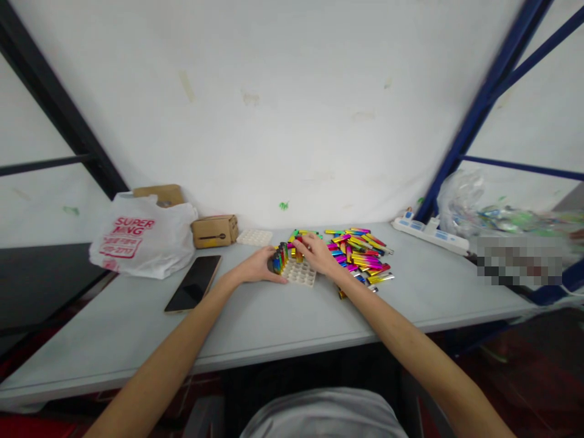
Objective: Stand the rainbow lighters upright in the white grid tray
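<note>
Clock centred on perforated tray [301, 275], pale, round-holed, mid-bench [274, 328]; shiny metallic tubes [283, 255] stand in its 10 o'clock part. Left hand [261, 266] half-open, curved around tray's 9 o'clock side; firmness of hold cannot be told. Right hand [318, 252], fingertips nearly together, pinches one reddish tube [299, 239] above tray. At 2–3: loose glossy heap [362, 258], gold, magenta, blue. At 9–10: crinkled plastic bag [146, 240], red "SUPER MING", smaller line blurred. At 10: brown cardboard box [214, 231].
</note>
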Available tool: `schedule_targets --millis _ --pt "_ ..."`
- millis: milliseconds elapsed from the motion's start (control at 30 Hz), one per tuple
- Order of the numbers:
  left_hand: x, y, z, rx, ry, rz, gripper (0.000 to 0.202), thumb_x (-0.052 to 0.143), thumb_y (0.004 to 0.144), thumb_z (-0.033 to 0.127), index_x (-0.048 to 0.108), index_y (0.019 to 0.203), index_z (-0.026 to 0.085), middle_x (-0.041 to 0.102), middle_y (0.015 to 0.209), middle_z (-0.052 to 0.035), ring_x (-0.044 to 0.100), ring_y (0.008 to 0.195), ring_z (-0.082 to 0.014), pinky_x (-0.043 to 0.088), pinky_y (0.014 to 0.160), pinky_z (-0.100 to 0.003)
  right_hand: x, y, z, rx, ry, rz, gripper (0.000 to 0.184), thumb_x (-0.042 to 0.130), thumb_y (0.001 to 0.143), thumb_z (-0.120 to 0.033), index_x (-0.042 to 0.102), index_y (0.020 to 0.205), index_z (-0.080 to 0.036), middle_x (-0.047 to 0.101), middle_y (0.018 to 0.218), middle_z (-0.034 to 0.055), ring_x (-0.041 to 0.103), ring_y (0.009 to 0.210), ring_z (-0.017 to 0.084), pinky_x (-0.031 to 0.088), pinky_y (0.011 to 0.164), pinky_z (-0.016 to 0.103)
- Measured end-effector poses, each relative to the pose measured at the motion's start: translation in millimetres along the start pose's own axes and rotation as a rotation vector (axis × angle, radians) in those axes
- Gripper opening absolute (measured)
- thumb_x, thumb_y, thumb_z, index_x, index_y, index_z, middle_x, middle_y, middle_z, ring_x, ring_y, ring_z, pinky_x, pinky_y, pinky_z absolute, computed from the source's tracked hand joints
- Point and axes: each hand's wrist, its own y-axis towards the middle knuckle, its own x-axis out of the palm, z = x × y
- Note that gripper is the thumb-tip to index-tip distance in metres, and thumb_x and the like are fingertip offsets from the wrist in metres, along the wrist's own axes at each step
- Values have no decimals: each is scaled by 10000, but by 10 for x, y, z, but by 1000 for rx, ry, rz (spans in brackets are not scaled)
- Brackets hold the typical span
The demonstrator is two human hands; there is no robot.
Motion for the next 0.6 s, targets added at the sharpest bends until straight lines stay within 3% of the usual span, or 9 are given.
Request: schedule_targets --millis 200,433,600 --pt "7 15 -16 13 15 -7 816 924 538 754 750 1102 190 742 1190 -116 677 1128 -392 561 1048 -497 4 -15 84 97 -57 -71 527 468 1080 -607 535 719 -229 559 649 -3 510 635 171 327 634 301" --pt "4 17 11 14 -7 -5 818 936 541 720 752 1128 181 742 1197 -121 674 1132 -393 555 1044 -476 17 6 142 57 -98 -159 469 567 1077 -532 606 733 -216 654 688 25 546 636 175 349 649 293" --pt "-13 4 52 16 -17 -4 791 943 545 701 756 1118 188 750 1161 -98 683 1085 -377 564 1023 -475 68 11 104 6 -255 -229 275 686 1036 -389 697 847 -190 674 749 38 552 681 183 360 686 289"
